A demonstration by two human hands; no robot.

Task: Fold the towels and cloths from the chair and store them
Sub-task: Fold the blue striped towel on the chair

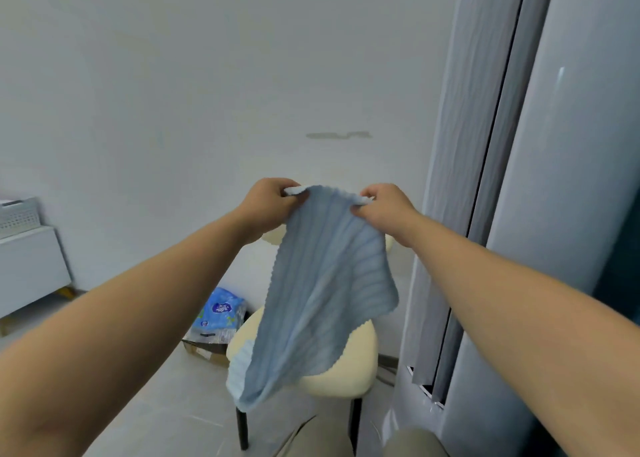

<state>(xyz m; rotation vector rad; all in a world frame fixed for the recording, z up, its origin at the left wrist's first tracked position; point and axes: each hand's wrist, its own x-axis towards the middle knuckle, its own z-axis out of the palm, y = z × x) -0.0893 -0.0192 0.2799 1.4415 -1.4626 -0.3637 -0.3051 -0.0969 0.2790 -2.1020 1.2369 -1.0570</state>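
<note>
1. Far to the left, a white cabinet (pixel 29 266) stands against the wall, with a white perforated basket (pixel 17 214) on top of it.
2. On the floor just left of the chair, a blue printed packet (pixel 221 309) sits in an open cardboard box (pixel 204 347).
3. The left hand (pixel 270 200) is raised in front of the person, its grip clamped on the upper left corner of the towel, fingers curled over the edge.
4. The towel (pixel 322 283), pale blue and ribbed, hangs in the air between the two hands. Its top edge is bunched between them, and its lower end droops in front of the chair seat; whether it touches the seat I cannot tell.
5. The chair (pixel 346 363) stands below and behind the towel, with a cream padded seat and dark legs.
6. The right hand (pixel 384 203) is level with the left, its grip pinched tight on the towel's upper right corner.
7. Just right of the chair, a grey curtain (pixel 460 179) hangs down to the floor.
</note>
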